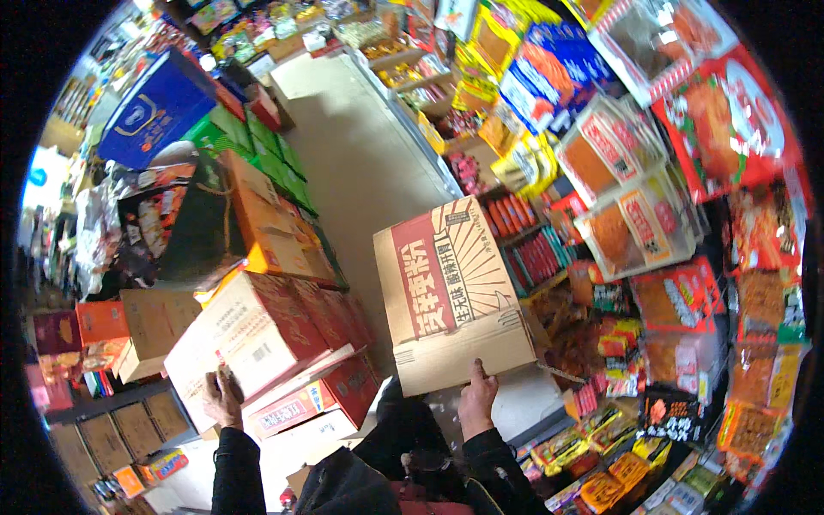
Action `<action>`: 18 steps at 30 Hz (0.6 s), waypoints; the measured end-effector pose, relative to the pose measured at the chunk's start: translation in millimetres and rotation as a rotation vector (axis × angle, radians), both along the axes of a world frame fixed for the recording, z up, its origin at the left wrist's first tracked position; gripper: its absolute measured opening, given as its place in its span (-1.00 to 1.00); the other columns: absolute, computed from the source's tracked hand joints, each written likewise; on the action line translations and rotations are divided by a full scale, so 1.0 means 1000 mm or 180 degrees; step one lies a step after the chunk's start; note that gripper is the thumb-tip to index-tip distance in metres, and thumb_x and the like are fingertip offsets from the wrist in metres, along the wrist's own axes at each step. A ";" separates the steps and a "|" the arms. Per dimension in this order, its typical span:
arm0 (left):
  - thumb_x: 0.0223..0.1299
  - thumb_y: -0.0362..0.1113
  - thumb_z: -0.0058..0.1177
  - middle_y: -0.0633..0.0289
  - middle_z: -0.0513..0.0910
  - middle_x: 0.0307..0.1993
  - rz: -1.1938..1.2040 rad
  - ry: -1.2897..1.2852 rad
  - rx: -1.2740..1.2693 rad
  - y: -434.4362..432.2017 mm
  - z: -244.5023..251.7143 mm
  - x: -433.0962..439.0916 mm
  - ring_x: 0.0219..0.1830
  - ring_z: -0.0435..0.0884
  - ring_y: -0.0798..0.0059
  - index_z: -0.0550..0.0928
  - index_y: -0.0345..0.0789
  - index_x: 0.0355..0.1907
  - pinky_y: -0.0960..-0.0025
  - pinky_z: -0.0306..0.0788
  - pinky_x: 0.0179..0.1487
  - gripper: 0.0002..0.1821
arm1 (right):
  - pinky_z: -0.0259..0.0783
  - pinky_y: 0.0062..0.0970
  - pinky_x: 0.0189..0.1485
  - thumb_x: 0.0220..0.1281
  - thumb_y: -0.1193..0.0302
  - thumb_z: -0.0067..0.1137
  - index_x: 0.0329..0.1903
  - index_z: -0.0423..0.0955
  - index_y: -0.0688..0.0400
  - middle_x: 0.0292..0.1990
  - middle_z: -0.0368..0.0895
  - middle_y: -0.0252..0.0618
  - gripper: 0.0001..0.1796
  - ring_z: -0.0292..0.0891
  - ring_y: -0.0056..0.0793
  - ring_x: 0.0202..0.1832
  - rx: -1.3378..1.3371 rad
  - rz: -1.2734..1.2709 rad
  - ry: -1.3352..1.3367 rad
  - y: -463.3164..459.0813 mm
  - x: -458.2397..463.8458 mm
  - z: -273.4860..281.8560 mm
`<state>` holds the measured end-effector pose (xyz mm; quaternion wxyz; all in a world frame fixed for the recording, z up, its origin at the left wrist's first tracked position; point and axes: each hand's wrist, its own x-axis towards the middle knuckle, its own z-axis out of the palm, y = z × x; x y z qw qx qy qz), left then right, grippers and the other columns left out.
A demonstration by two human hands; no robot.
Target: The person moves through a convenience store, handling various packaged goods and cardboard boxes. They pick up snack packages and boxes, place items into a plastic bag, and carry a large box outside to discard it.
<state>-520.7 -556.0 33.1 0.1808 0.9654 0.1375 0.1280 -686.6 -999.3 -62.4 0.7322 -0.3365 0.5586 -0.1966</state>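
A cardboard carton [450, 283] with a red printed panel and sunburst lines stands before me, tilted in the view. My right hand [477, 400] is at its near edge, one finger extended onto the cardboard; whether the other fingers grip it I cannot tell. On the left, my left hand [223, 398] rests against the pale face of a red-and-white carton [238, 347], fingers bent, a small dark gap or object beside them that I cannot make out. Beneath that carton lies a red box [351, 393] with a printed side.
A tiled aisle floor [347, 135] runs ahead. Shelves of packaged snacks [618, 154] line the right side. On the left stand stacked green boxes [257, 141], a blue box [158, 109], an orange-brown carton [283, 238] and brown cartons [122, 428].
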 end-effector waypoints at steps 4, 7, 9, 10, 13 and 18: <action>0.34 -0.11 0.00 0.00 0.55 -0.47 0.0111 0.0032 0.0127 -0.014 0.013 -0.001 -0.44 0.53 0.02 0.50 -0.28 -0.41 0.15 0.37 -0.32 -0.71 | 0.45 -0.37 -0.05 0.29 0.30 0.24 0.09 0.42 0.15 0.00 0.54 -0.32 -0.61 0.49 -0.41 -0.01 0.0232 0.0176 -0.0409 -0.011 0.083 0.066; 0.29 -0.13 0.03 0.02 0.58 -0.43 -0.0057 0.0042 0.0330 -0.025 0.027 0.005 -0.38 0.58 -0.02 0.53 -0.26 -0.38 0.08 0.38 -0.30 -0.76 | 0.44 -0.41 -0.09 0.27 0.23 0.26 0.09 0.44 0.05 -0.02 0.55 -0.38 -0.61 0.50 -0.46 -0.04 0.0250 0.0264 -0.0819 -0.022 0.144 0.074; 0.25 -0.12 0.05 0.03 0.59 -0.39 0.0084 0.0304 0.0426 -0.026 0.039 0.003 -0.36 0.59 -0.03 0.54 -0.25 -0.38 0.05 0.39 -0.30 -0.77 | 0.44 -0.50 -0.10 0.28 0.18 0.25 0.09 0.45 0.03 -0.03 0.57 -0.39 -0.60 0.51 -0.54 -0.02 0.0333 0.0642 -0.0366 -0.035 0.183 0.080; 0.23 -0.12 0.07 0.04 0.59 -0.38 0.0152 0.0369 0.0272 -0.026 0.041 0.001 -0.35 0.59 -0.04 0.54 -0.24 -0.38 0.05 0.40 -0.30 -0.77 | 0.42 -0.67 -0.30 0.27 0.13 0.25 0.08 0.45 0.03 -0.04 0.60 -0.43 -0.58 0.53 -0.66 -0.12 0.0417 0.0662 -0.0445 -0.038 0.201 0.090; 0.19 -0.14 0.11 0.06 0.56 -0.44 0.0181 0.0461 0.0321 -0.035 0.055 0.004 -0.39 0.58 -0.03 0.53 -0.25 -0.41 0.04 0.40 -0.32 -0.78 | 0.40 -0.72 -0.33 0.28 0.13 0.24 0.07 0.47 0.00 -0.02 0.61 -0.47 -0.61 0.54 -0.67 -0.13 0.0753 0.0765 -0.0477 -0.059 0.260 0.098; 0.13 -0.14 0.16 0.07 0.56 -0.46 0.0303 0.0798 0.0238 -0.038 0.064 0.012 -0.39 0.58 0.00 0.52 -0.25 -0.45 0.06 0.41 -0.32 -0.76 | 0.46 -0.47 -0.02 0.31 0.19 0.21 0.10 0.46 0.02 0.06 0.58 -0.37 -0.63 0.50 -0.48 0.08 0.0670 0.1016 -0.0870 -0.068 0.355 0.110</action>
